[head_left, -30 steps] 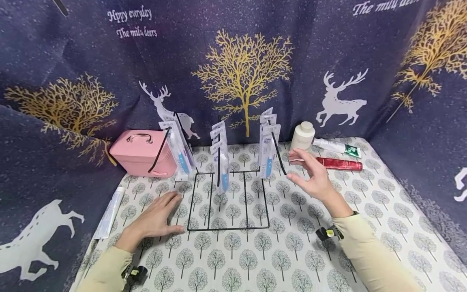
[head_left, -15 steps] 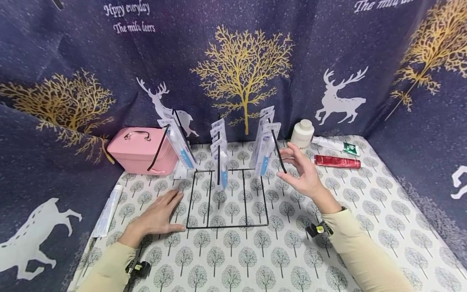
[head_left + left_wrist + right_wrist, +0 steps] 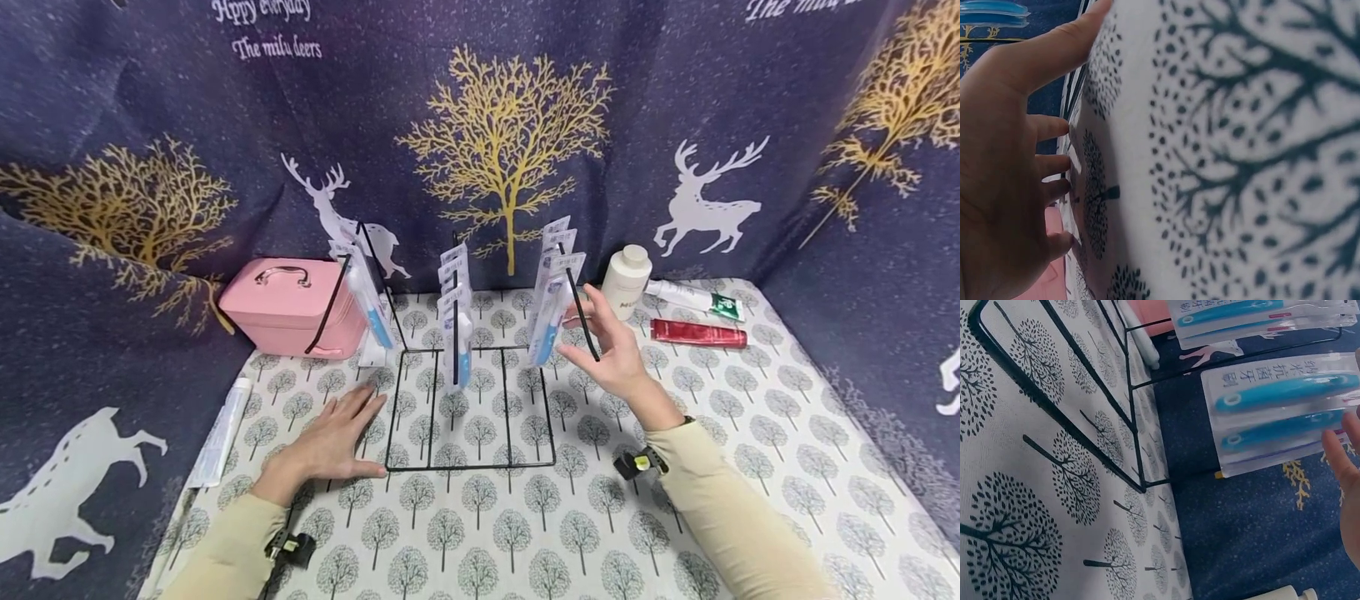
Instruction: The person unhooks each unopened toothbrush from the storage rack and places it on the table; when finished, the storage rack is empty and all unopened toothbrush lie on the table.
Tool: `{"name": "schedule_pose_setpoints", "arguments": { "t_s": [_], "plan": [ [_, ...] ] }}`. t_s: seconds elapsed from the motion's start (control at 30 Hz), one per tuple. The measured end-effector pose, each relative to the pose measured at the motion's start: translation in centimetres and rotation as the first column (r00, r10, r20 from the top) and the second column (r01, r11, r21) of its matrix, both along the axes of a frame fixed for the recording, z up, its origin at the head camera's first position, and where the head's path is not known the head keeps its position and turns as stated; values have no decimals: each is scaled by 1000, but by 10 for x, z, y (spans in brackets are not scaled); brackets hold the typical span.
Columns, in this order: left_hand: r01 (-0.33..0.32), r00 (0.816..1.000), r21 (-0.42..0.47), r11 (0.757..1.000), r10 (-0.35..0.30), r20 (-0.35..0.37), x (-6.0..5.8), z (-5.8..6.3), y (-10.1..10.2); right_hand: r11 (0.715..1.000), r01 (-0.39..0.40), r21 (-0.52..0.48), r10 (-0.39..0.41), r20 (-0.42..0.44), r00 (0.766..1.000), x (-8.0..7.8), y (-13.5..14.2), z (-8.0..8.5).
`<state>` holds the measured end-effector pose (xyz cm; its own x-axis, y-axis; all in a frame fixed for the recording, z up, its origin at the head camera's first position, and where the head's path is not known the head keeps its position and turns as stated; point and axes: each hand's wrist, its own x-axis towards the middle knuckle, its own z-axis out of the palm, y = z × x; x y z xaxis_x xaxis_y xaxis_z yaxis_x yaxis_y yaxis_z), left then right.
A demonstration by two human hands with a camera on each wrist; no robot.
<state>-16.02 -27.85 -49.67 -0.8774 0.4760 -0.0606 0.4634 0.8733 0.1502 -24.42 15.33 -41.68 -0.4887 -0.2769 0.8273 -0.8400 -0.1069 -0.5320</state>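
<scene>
A black wire display rack (image 3: 471, 468) stands on the table, its arms hung with packaged toothbrushes in three rows. My right hand (image 3: 611, 350) is at the right-hand row, thumb by the lower edge of a toothbrush pack (image 3: 552, 304) and fingers bent behind the rack arm. In the right wrist view, fingertips (image 3: 1335, 453) overlap this clear pack with blue-handled toothbrushes (image 3: 1285, 394). My left hand (image 3: 333, 442) lies spread on the tablecloth, thumb tip right at the rack's front left corner. Other toothbrush packs hang in the middle row (image 3: 457, 325) and left row (image 3: 366, 292).
Behind the left row sits a pink case (image 3: 288, 312). A white tube (image 3: 222, 433) lies at the left edge. At the back right are a white bottle (image 3: 626, 279), a white-and-green tube (image 3: 693, 300) and a red tube (image 3: 697, 333). Patterned curtain encloses the back.
My right hand has moved left from beside the rack up to the right-hand toothbrush packs, which have shifted slightly on their arm. The left hand has stayed nearly still.
</scene>
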Motion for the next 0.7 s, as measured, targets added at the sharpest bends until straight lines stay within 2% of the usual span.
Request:
{"name": "schedule_pose_setpoints", "arguments": {
  "t_s": [0.27, 0.7],
  "plan": [
    [6, 1000, 25, 1000, -5, -8, -5, -4, 4, 996, 85, 7, -85, 25, 996, 10, -8, 9],
    [24, 999, 20, 1000, -24, -23, -5, -6, 3, 998, 39, -44, -35, 100, 994, 10, -21, 7]
  ]
}}
